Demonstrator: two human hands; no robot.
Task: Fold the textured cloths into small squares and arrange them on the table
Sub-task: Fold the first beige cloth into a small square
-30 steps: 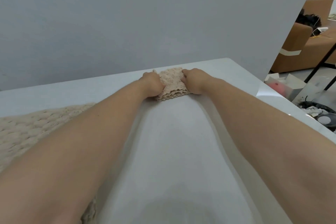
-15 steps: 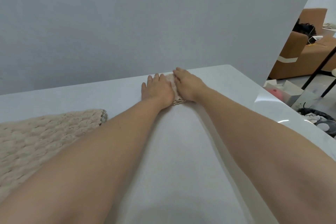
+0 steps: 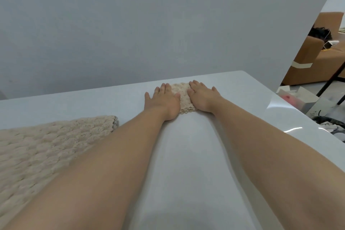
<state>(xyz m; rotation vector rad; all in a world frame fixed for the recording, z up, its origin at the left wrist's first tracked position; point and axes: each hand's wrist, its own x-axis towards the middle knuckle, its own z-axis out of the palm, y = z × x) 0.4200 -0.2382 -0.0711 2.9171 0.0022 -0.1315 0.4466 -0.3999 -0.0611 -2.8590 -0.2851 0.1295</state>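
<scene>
Palms face down on either side of the folded cloth (image 3: 182, 97), a small beige square of bumpy, lacy weave. The left hand (image 3: 162, 101) lies flat over the cloth's left edge, with its fingers straight and a little spread. Its thumb stretches onto the cloth and its outer fingers reach past it onto the table (image 3: 186, 164). The right hand (image 3: 202, 97) lies flat over the cloth's right edge, fingers straight and pointing away from the person, thumb toward the cloth's middle. Neither hand curls round anything; both press the cloth from above.

A strip of the cloth shows between the hands, and its layered near edge peeks out by the wrists. The cloth sits on the white table close to the far edge. Both bare forearms run back from it toward the camera.

Left of the folded cloth, nearer the person and well apart from it, a larger cream cloth (image 3: 46, 145) of chunky knit lies spread on the table. It is partly hidden by the left forearm and runs out of view. Behind the folded cloth stands a plain grey panel (image 3: 149, 24). Right of the cloth, past the table's edge, are an open box (image 3: 306, 97) holding something pink and, farther back, a brown sofa (image 3: 308, 61).
</scene>
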